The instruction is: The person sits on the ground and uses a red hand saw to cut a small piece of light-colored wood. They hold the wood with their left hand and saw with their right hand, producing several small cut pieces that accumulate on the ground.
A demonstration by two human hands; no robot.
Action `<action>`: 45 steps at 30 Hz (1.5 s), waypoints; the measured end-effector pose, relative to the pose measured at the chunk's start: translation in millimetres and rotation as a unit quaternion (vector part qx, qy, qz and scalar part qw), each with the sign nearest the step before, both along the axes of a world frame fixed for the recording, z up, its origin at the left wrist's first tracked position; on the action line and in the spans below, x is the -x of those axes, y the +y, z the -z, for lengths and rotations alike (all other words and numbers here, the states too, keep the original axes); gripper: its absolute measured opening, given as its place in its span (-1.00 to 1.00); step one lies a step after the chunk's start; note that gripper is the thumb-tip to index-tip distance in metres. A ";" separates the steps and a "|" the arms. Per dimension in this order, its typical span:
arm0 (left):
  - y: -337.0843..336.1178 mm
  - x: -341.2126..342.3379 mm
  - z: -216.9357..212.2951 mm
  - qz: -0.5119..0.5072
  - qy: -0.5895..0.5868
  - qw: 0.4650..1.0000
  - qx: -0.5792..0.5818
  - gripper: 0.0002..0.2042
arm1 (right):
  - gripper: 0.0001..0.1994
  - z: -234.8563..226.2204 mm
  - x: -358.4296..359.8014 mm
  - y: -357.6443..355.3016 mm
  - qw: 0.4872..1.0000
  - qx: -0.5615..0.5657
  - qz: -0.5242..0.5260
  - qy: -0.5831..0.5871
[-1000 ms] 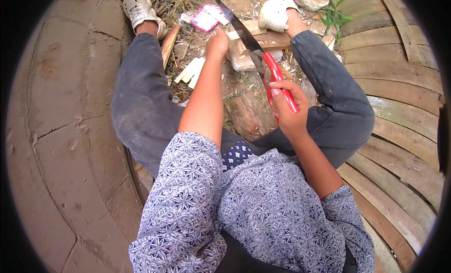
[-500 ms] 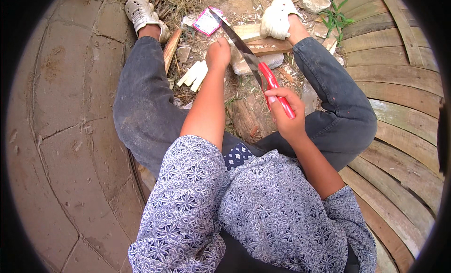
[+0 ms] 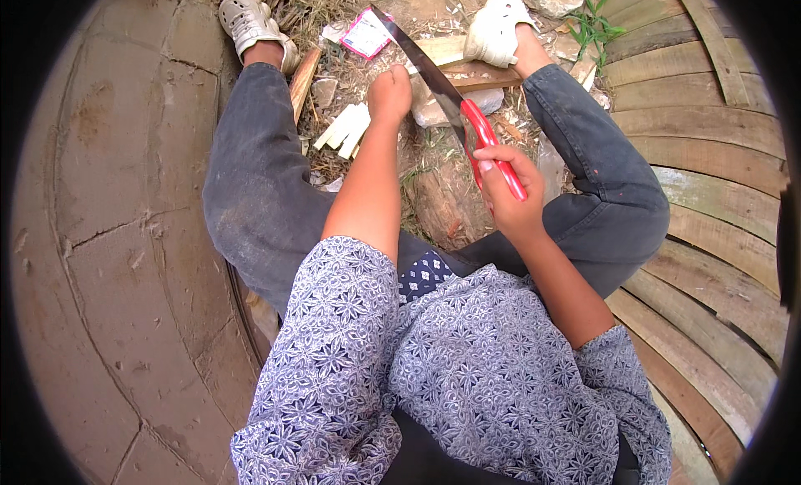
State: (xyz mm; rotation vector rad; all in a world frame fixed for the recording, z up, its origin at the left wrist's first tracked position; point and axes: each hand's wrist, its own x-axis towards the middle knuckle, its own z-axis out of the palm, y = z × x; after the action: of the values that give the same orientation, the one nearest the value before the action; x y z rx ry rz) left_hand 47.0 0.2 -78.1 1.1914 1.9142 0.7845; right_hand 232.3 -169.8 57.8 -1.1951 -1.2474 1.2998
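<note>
While right hand (image 3: 506, 193) stays out of it — fist closed round red-handled knife (image 3: 450, 109), blade slanting up-left past left hand (image 3: 390, 93) — left is curled shut on wood piece (image 3: 434, 109) just beside blade. White split sticks (image 3: 344, 130) lie left of it.

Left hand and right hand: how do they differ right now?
The left hand is stretched far forward and rests fisted on the pale wood piece, while the right hand stays nearer the body, raised. The right hand grips the knife by its red handle; the left hand holds no tool. Both are bare.
</note>
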 end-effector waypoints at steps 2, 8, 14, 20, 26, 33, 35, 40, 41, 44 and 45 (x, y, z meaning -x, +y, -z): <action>0.2 3.1 0.4 0.009 -0.009 1.000 0.002 -0.40 | -0.88 5.5 5.3 5.2 1.000 0.001 -0.003 -0.004; 1.0 -3.4 -6.9 -0.005 -0.001 1.000 0.004 -0.40 | -0.88 14.3 9.3 10.1 0.999 -0.029 0.008 -0.029; 4.8 -0.6 -9.6 -0.018 0.005 1.000 0.023 -0.38 | -0.88 12.4 13.2 9.9 0.999 -0.027 0.004 -0.026; 9.7 -5.4 -9.6 -0.035 0.017 0.999 0.027 -0.39 | -0.88 12.7 13.4 13.9 0.991 -0.113 0.000 -0.069; 11.6 -5.6 -7.8 -0.040 0.021 0.998 0.034 -0.38 | -0.88 12.2 11.9 10.8 0.990 -0.094 0.001 -0.107; 10.4 -4.8 -6.2 -0.025 0.036 0.998 0.036 -0.38 | -0.88 11.8 -4.7 -15.6 0.987 -0.096 -0.003 -0.129; 9.6 -4.4 -8.7 -0.027 0.041 0.998 0.041 -0.38 | -0.88 4.2 -13.2 -29.3 0.987 -0.082 -0.018 -0.140; 7.7 -6.8 -11.4 -0.055 0.074 0.995 0.030 -0.39 | -0.88 -14.4 -29.7 -46.8 0.990 -0.055 -0.018 -0.131; 7.2 -8.9 -14.9 -0.060 0.083 0.994 0.030 -0.39 | -0.88 -15.5 -28.5 -43.1 0.992 -0.050 -0.019 -0.114; 0.4 -12.9 -16.5 -0.060 0.112 0.992 -0.005 -0.39 | -0.88 -14.1 -16.4 -7.5 0.991 -0.063 -0.027 -0.111; -1.0 -15.0 -15.8 -0.055 0.114 0.992 -0.003 -0.39 | -0.88 -14.8 -10.9 7.3 0.990 -0.073 -0.027 -0.120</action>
State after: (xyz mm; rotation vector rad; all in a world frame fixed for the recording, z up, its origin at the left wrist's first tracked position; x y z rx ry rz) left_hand 62.0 -0.9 -62.2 1.2324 2.1813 0.7369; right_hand 243.2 -162.5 72.6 -1.2446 -1.5304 1.1046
